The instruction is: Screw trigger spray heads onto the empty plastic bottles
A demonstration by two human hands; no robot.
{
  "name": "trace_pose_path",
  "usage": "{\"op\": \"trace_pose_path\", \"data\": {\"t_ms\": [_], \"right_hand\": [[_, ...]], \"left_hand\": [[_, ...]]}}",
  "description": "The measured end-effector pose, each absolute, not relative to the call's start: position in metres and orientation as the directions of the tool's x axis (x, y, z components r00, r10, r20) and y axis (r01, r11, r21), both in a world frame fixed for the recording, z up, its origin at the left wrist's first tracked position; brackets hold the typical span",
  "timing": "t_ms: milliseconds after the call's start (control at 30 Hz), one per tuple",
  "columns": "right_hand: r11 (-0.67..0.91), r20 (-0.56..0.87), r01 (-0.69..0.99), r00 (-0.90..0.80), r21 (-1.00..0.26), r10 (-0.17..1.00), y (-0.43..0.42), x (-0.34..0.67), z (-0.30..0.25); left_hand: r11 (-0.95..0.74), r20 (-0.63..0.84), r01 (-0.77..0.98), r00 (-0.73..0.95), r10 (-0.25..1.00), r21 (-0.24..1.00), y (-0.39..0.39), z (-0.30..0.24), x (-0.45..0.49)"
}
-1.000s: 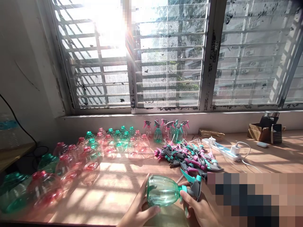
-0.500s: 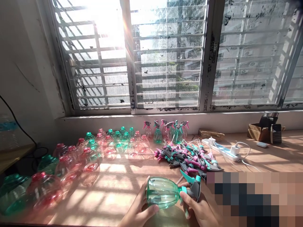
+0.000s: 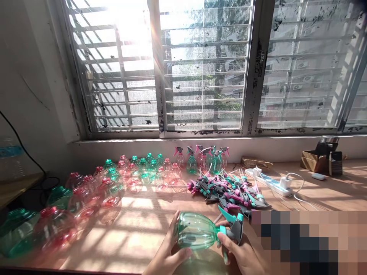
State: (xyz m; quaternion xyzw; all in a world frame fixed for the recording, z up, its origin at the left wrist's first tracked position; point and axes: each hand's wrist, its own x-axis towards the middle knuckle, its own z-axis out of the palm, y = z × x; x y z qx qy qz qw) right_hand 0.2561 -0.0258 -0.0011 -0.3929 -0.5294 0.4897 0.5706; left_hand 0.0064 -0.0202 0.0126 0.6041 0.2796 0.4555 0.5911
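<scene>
**Green bottle gripped sideways, low in the middle**

Grips a green bottle [image 3: 196,230] with both hands at the lower middle of the frame, just above the near edge of the table [image 3: 137,225]. Looks clear and tinted green, round-bellied and ribbed, turned on its side with the base to the left and the neck to the right. Carries a spray head [image 3: 233,227] on that neck: grey body, teal collar, teal trigger sticking up and to the left.

Cups the belly from below with the left hand [image 3: 169,256], fingers curled up around the base end, thumb pressed against the underside. Closes the right hand [image 3: 242,254] around the collar and the spray head, fingers wrapped beneath.

Beyond the hands, at the centre: a pile of loose spray heads [image 3: 226,189] in pink, teal and grey. To the left: rows of open bottles [image 3: 114,183], pink and green. Further back, under the window [image 3: 200,68]: a few finished bottles [image 3: 200,158] standing upright. To the right of the pile: a white power strip [image 3: 269,179].

Against half a second ago, shows almost nothing new. Keeps the bottle in the same spot, on its side. Keeps both grips as they were. Sits only a shade higher in the frame, with the left fingers a little further up the base. Leaves the pile, the rows and the power strip where they lay.
</scene>
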Motion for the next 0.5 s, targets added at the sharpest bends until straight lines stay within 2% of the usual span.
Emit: {"op": "trace_pose_path", "data": {"t_ms": [100,333,500], "right_hand": [[0.218,0.223,-0.135,-0.028,-0.967,0.974,-0.026,0.256,-0.001],[0.194,0.198,-0.184,-0.003,-0.964,0.980,-0.023,0.256,-0.005],[0.206,0.213,-0.079,-0.087,-0.975,0.973,-0.027,0.256,0.006]], "left_hand": [[-0.140,0.199,-0.164,0.438,0.877,0.976,-0.020,0.012,0.005],[-0.149,0.233,-0.214,0.449,0.863,0.965,-0.025,0.015,0.010],[-0.180,0.225,-0.146,0.403,0.887,0.973,-0.022,0.009,0.006]]}}
